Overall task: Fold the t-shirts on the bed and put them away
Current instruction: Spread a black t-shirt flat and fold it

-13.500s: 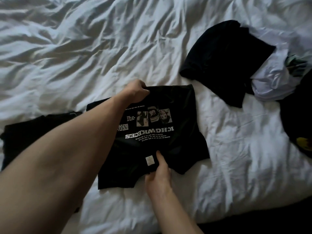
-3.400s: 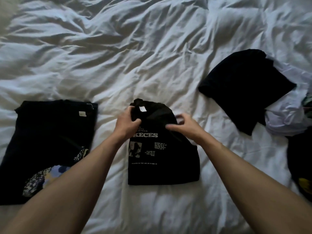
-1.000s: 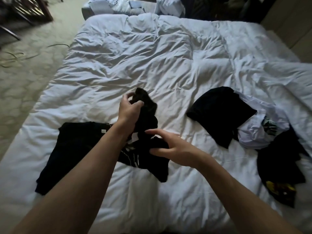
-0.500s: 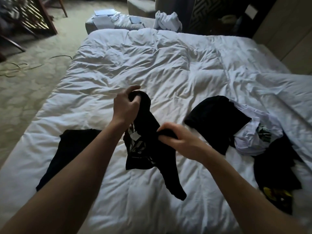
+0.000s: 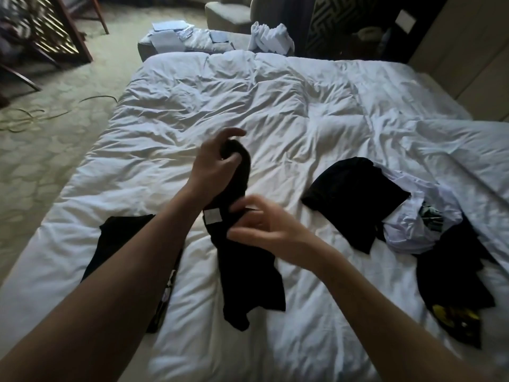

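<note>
Plainly the job is only partly done, judging by what lies on the white bed (image 5: pixel 275 111). The left hand (image 5: pixel 213 164) has its fingers curled round the top of a black t-shirt (image 5: pixel 248 271), with the forefinger raised off the cloth, and holds the shirt up so it hangs in a loose, crumpled length above the bed's near middle. A pale label (image 5: pixel 212 216) shows on the cloth just below that hand. The right hand (image 5: pixel 264 227) is blurred; its fingers are bent and seem to pinch the shirt lower down, but I cannot tell how firmly they grasp it.

Outward from there, a second black t-shirt (image 5: pixel 121 238) lies flat on the bed toward its left edge, partly hidden by the left forearm. Toward the bed's right side sits an unfolded heap: another black garment (image 5: pixel 352 194), a white garment (image 5: pixel 407 230) touching it, and a dark garment with a yellow print (image 5: pixel 454 293) nearest the bed's near right edge.

By my reckoning, the held shirt has yet to be folded, the heap has not been touched, and nothing has been put away.
</note>
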